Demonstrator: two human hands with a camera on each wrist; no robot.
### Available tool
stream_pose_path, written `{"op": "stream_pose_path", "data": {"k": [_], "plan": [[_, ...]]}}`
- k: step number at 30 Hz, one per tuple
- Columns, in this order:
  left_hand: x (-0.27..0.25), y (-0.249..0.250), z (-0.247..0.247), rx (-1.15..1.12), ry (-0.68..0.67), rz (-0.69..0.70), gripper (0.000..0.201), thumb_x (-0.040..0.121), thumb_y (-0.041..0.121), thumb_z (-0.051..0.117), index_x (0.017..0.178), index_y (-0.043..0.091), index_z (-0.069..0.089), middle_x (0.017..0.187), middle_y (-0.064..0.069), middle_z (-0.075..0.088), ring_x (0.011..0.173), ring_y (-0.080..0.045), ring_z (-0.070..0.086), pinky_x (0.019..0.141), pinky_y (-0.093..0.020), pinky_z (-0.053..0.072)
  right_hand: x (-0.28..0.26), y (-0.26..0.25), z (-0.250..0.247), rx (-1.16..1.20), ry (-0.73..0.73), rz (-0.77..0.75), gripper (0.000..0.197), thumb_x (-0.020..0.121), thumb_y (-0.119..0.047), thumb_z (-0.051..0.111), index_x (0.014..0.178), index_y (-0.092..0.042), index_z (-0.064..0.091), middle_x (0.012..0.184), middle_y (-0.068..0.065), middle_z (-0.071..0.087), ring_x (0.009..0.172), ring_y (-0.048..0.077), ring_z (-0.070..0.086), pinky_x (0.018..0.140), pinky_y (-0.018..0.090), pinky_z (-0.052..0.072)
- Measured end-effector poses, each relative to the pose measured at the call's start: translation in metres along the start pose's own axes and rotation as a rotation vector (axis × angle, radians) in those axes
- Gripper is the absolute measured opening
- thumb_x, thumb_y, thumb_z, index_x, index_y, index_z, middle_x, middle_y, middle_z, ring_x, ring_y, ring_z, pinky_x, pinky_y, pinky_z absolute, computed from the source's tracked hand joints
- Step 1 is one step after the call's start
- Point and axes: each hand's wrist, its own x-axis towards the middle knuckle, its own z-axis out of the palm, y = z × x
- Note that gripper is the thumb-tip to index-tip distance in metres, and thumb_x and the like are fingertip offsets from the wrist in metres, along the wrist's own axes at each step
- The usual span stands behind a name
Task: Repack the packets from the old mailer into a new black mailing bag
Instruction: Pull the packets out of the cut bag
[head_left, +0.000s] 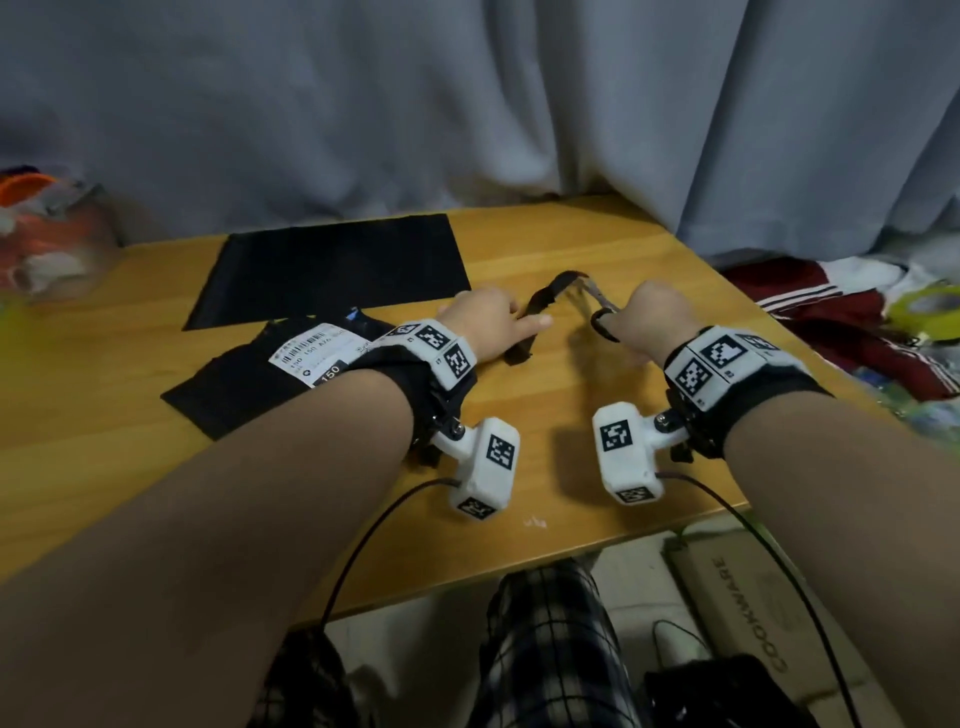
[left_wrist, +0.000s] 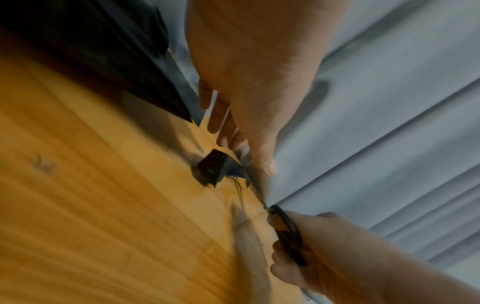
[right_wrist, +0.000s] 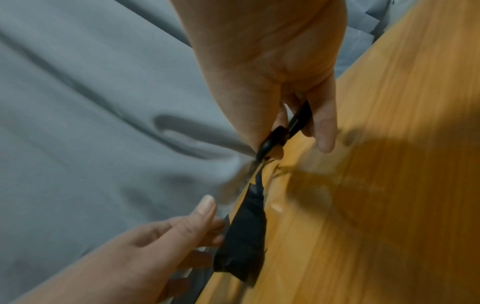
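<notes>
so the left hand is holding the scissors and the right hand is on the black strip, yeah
Not quite: the hands are swapped. The head view shows the right hand gripping the scissors, while the left hand is on the black strip over the wooden table.

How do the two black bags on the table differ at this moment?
The new bag lies flat and smooth farther back; the old mailer lies nearer, creased, partly under the left forearm. The old mailer carries a white shipping label; the new bag shows none. The new bag lies untouched, while a cut black strip beside the old mailer suggests it was opened. Both are black and rest on the wooden table.
</notes>
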Motion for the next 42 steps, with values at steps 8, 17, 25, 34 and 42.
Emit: {"op": "stream_pose_path", "data": {"k": [8, 17, 25, 34, 42], "plan": [[-0.024, -0.021, -0.019, 0.189, -0.006, -0.031, 0.057, 0.088, 0.055, 0.049, 0.136, 0.026, 0.043, 0.139, -0.006, 0.04, 0.128, -0.03, 0.035, 0.102, -0.043, 0.031, -0.013, -0.014, 0.014, 0.008, 0.002, -0.051, 0.023, 0.085, -0.023, 0.063, 0.084, -0.003, 0.051, 0.076, 0.013, 0.059, 0.073, 0.032, 0.066, 0.065, 0.039, 0.057], [-0.071, -0.075, -0.049, 0.094, 0.099, -0.126, 0.048, 0.088, 0.051, 0.053, 0.131, 0.028, 0.049, 0.135, -0.005, 0.044, 0.127, -0.029, 0.037, 0.104, -0.046, 0.032, -0.037, -0.043, 0.016, -0.223, 0.079, -0.218, 0.024, 0.09, -0.023, 0.05, 0.101, -0.006, 0.063, 0.077, 0.007, 0.059, 0.075, 0.026, 0.057, 0.064, 0.033, 0.048], [-0.114, -0.124, -0.068, 0.058, 0.155, -0.263, 0.055, 0.089, 0.045, 0.055, 0.136, 0.02, 0.042, 0.139, -0.012, 0.038, 0.129, -0.031, 0.036, 0.105, -0.04, 0.033, -0.054, -0.093, 0.031, 0.092, 0.006, -0.59, 0.019, 0.089, -0.031, 0.055, 0.106, -0.026, 0.062, 0.114, 0.001, 0.063, 0.102, 0.02, 0.06, 0.091, 0.035, 0.048], [-0.129, -0.166, -0.035, 0.143, -0.162, -0.395, 0.109, 0.07, 0.081, 0.046, 0.151, 0.018, 0.01, 0.154, -0.013, 0.023, 0.141, -0.032, 0.024, 0.114, -0.045, 0.026, -0.061, -0.125, 0.071, 0.111, -0.293, -0.594, 0.05, 0.096, -0.033, 0.05, 0.142, -0.016, 0.04, 0.144, 0.007, 0.046, 0.132, 0.023, 0.042, 0.105, 0.03, 0.034], [-0.129, -0.172, -0.068, 0.402, 0.023, -0.313, 0.069, 0.088, 0.034, 0.057, 0.147, 0.025, 0.023, 0.149, -0.012, 0.025, 0.135, -0.034, 0.024, 0.109, -0.047, 0.026, -0.081, -0.12, 0.059, 0.076, -0.466, -0.677, 0.036, 0.086, -0.045, 0.063, 0.1, -0.012, 0.066, 0.078, -0.001, 0.068, 0.068, 0.016, 0.065, 0.06, 0.022, 0.051]]}}
